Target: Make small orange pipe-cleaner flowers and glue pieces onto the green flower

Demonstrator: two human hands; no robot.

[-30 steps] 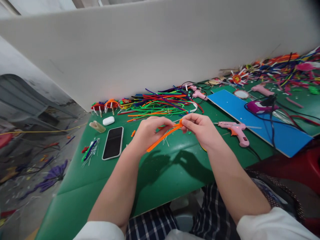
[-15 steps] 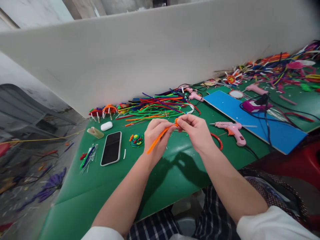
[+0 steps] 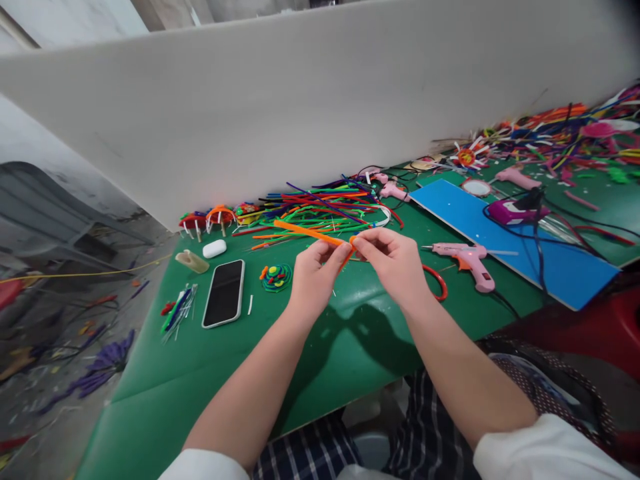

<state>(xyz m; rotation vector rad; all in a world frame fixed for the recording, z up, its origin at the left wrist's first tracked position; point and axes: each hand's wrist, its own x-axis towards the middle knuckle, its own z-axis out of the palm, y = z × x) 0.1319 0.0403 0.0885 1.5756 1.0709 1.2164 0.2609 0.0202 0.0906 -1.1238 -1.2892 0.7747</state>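
An orange pipe cleaner (image 3: pixel 306 231) is pinched between both hands above the green table. My left hand (image 3: pixel 320 270) grips it by thumb and fingers, and its free length sticks out to the upper left. My right hand (image 3: pixel 387 257) pinches the curled end, which is mostly behind the fingertips. Left of my hands lies a small coiled green piece (image 3: pixel 275 277) with coloured bits on it. Beyond them is a pile of pipe cleaners (image 3: pixel 320 205) in many colours.
A phone (image 3: pixel 223 294), a white case (image 3: pixel 215 249) and cut pipe cleaners (image 3: pixel 179 312) lie at left. On the right are a pink glue gun (image 3: pixel 467 257) with a cord, a red ring-shaped handle (image 3: pixel 439 283) and a blue board (image 3: pixel 520 247). A white partition (image 3: pixel 300 113) stands behind.
The pipe cleaner's free length has swung from pointing down toward my left wrist to pointing up and left. My left fingers have shifted their hold; the right hand stays nearly still.
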